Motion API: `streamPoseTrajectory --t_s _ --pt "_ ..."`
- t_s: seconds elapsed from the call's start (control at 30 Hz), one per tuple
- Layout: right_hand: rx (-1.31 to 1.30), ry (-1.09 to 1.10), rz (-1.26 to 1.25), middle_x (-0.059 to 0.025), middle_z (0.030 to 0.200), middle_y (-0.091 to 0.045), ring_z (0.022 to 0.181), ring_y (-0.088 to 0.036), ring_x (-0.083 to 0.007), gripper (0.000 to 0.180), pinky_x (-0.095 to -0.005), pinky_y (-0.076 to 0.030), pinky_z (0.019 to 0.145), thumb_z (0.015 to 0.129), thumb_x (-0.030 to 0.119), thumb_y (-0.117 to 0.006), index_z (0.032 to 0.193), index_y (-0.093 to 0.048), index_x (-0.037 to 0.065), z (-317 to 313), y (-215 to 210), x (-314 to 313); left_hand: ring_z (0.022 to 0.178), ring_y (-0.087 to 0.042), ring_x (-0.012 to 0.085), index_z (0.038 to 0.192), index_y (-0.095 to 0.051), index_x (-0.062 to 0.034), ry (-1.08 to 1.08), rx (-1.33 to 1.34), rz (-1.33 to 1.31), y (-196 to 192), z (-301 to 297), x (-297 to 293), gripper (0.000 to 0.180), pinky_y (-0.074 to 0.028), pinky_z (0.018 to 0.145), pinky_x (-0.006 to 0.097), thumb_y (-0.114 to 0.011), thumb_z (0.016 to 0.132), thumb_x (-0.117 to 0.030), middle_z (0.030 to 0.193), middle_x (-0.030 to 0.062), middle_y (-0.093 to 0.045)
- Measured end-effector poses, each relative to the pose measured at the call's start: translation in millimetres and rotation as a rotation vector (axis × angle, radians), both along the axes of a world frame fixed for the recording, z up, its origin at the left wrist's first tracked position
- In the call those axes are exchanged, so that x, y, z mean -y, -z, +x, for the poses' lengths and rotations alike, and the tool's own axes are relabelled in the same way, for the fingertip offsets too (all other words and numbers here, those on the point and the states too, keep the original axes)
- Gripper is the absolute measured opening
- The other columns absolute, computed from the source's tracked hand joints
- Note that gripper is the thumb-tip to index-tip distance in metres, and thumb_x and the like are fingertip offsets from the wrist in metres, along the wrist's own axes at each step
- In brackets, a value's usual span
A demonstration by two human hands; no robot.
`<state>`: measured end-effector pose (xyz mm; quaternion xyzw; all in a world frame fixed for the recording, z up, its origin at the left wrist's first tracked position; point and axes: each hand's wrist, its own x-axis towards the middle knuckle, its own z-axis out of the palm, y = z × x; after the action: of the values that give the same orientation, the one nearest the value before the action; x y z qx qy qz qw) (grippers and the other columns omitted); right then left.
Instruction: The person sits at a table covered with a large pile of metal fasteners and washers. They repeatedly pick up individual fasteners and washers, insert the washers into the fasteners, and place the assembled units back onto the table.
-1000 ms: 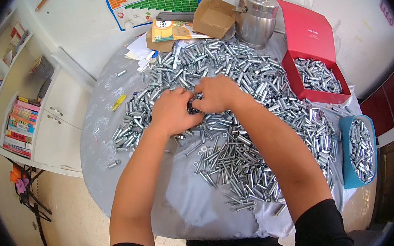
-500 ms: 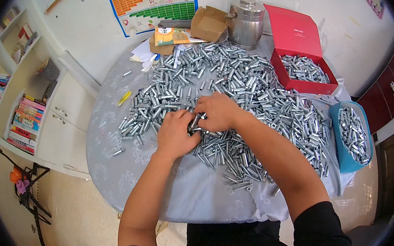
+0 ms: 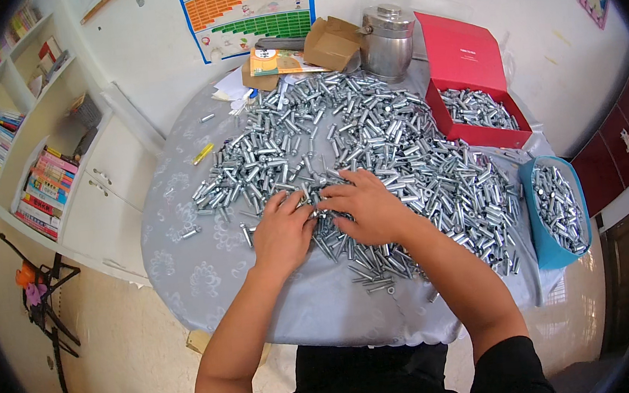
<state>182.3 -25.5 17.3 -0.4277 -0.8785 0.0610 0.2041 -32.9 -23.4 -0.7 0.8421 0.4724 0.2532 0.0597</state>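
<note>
A broad heap of silvery metal bolts covers the middle and right of the table. On the heap's near left side rests my left hand, fingers bent and apart, tips among the bolts. My right hand lies just right of it, fingers spread over the same patch. A narrow gap with bolts showing separates the fingertips of both hands. Neither hand appears to grip a bolt, though the undersides of the fingers are hidden.
A red box with its lid up and a blue bin, both holding bolts, stand at the right. Toward the back are a metal canister, a cardboard box and papers. A yellow pen-like item lies left of the heap.
Both hands were closed together around some bolts. Those bolts have been let go, and the fingers now spread over the heap. My right hand has moved slightly nearer to me.
</note>
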Motion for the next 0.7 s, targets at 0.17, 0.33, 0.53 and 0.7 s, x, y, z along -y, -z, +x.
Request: streamPoseTrajectory --t_s 0.17,0.33,0.53,0.7 --pt "-0.099 -0.012 -0.056 -0.0060 0.121 -0.065 0.129 -0.049 -0.0323 0.033 -0.0536 -0.030 0.113 0.083 0.017 -0.063 0.116 -0.066 0.012 20.4 -2.0 32.2 0.128 -0.049 0.0347 0.109 -0.071 -0.0095 -0.018 -0.108 -0.001 -20.1 4.3 10.5 0.026 -0.044 0.102 0.046 -0.070 0.084 -0.017 0.133 0.0091 -0.060" --pt "-0.211 -0.054 -0.059 -0.0052 0.112 -0.070 0.128 -0.052 -0.0329 0.023 -0.0536 -0.028 0.116 0.082 0.011 -0.061 0.102 -0.070 0.008 34.0 0.6 45.5 0.108 -0.060 0.0373 0.110 -0.068 -0.0069 -0.080 -0.021 -0.234 -31.6 23.9 -8.5 0.024 -0.047 0.093 0.045 -0.063 0.091 -0.021 0.116 0.0169 -0.067" --pt "-0.363 -0.056 -0.106 -0.0053 0.109 -0.071 0.125 -0.056 -0.0330 0.024 -0.0538 -0.030 0.115 0.080 0.006 -0.058 0.100 -0.070 0.007 33.9 5.0 47.6 0.092 -0.064 0.0400 0.110 -0.064 -0.0023 -0.059 0.267 0.244 14.9 48.6 -42.8 0.026 -0.049 0.079 0.046 -0.057 0.095 -0.022 0.099 0.0205 -0.068" --pt "-0.663 0.104 -0.076 -0.0089 0.104 -0.072 0.106 -0.066 -0.0316 0.020 -0.0517 -0.040 0.108 0.081 0.005 -0.059 0.099 -0.070 0.005 40.3 4.7 50.3 0.088 -0.063 0.0398 0.102 -0.062 -0.0028 -0.091 0.102 -0.076 2.8 57.4 -36.6 0.019 -0.047 0.076 0.050 -0.057 0.094 -0.019 0.092 0.0194 -0.067"
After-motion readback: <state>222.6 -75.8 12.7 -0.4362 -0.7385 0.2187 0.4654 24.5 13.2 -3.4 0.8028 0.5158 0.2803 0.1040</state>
